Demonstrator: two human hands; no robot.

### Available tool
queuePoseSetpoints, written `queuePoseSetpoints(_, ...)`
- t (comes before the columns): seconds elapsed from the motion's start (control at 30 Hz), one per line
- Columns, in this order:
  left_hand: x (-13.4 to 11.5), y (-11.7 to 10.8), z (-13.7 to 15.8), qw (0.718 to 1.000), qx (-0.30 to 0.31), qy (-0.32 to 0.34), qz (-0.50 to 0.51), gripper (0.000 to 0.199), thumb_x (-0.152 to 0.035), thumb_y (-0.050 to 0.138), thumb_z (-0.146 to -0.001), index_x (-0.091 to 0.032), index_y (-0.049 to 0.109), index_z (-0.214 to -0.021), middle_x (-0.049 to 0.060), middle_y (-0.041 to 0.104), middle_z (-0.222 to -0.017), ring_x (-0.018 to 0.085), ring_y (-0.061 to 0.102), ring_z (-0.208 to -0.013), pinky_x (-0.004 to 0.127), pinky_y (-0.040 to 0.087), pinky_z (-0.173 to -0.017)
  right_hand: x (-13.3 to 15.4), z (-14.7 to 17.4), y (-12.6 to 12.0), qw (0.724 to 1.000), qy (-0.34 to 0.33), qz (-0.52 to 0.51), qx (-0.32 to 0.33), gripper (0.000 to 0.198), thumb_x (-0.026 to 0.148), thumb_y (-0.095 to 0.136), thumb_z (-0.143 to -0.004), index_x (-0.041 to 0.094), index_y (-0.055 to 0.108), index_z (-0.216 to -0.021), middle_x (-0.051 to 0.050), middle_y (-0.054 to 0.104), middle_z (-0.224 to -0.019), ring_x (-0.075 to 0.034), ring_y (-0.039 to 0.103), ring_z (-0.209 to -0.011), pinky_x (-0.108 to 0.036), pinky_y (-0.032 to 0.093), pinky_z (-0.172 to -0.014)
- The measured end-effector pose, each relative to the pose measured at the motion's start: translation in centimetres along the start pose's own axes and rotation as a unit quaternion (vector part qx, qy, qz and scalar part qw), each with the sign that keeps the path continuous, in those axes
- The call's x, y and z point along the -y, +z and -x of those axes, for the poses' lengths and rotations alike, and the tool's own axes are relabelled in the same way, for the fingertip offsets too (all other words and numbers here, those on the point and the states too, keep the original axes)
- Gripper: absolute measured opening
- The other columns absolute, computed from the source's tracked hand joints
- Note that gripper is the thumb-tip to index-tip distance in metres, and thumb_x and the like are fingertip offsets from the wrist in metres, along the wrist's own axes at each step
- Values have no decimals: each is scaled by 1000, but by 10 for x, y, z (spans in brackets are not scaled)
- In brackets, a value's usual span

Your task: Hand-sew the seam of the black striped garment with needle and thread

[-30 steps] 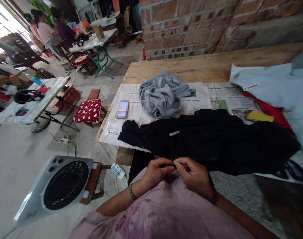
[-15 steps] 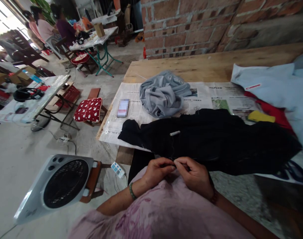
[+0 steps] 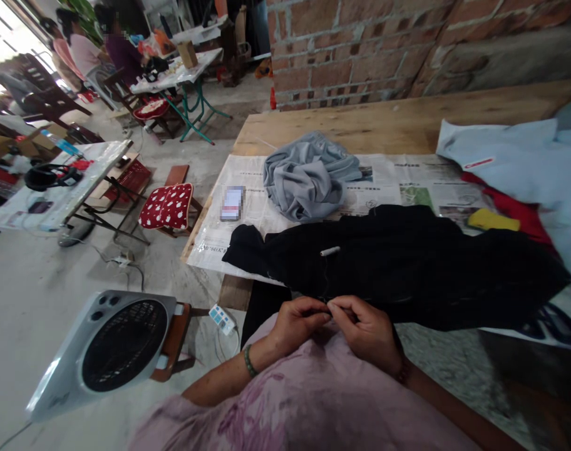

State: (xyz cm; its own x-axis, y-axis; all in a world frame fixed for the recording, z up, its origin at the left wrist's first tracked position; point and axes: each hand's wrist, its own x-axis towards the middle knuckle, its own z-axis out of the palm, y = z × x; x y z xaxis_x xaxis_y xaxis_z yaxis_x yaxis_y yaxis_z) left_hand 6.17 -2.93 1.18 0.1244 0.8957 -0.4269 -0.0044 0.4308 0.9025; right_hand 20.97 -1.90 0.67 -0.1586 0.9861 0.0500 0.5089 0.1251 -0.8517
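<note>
My left hand [image 3: 300, 322] and my right hand [image 3: 366, 329] meet fingertip to fingertip at the near edge of a black cloth garment [image 3: 384, 263]. Both are closed in a pinch; whatever is between the fingers is too small and dark to make out. On the garment, just beyond my hands, lies a small white spool of thread [image 3: 330, 251]. A thin strand of thread [image 3: 325, 279] runs from it down towards my fingertips. Crumpled grey cloth [image 3: 307, 178] rests behind the garment.
Newspaper [image 3: 384, 181] covers part of the wooden table [image 3: 398, 128]. A phone [image 3: 232, 203] lies left; light-blue cloth [image 3: 511, 150] and a yellow piece [image 3: 493, 220] lie right. A box fan [image 3: 121, 344], power strip [image 3: 222, 319] and cushioned stool [image 3: 167, 207] stand left. Several people sit far back.
Hardly anything differs. My hands keep the same pinch in the same place, and the spool and cloths lie as before; the view has shifted very slightly.
</note>
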Motion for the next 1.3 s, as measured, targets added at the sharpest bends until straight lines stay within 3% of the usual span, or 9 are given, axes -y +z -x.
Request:
queuePoseSetpoints(0.3,1,1,-1,999,3,-33,41,32,-39,73,-59,-12,67,-76,-1,57,-62,7,49,-51,20,40,-50,1,0,-1,1000,-4,-2,-10,22,35,49,-79,19,62,-70,-2,62,-60,-12,54,-54,-22,42,-52)
queuePoseSetpoints(0.83,3,1,-2,1000,-5,1,11,29,-37,71,-60,-12,68,-75,1,60,-66,9,50,-58,20,40,-54,4,0,-2,1000,-17,5,-14,22,33,49,-79,18,63,-69,0,59,-56,-10,51,-50,-20,41,-50)
queuePoseSetpoints(1.03,6,0,-3,1000,6,-14,17,32,-39,71,-61,-12,67,-77,0,57,-63,8,49,-52,20,40,-50,4,-1,-2,1000,-24,8,-15,22,32,49,-78,18,62,-68,0,60,-56,-10,52,-49,-20,41,-49)
queuePoseSetpoints(1.3,10,-1,-3,999,4,42,-19,26,-35,68,-66,-12,68,-79,3,60,-70,9,51,-58,20,42,-54,2,0,-1,1000,-16,-2,-8,22,32,50,-79,18,63,-69,-1,62,-59,-11,53,-52,-21,42,-50)
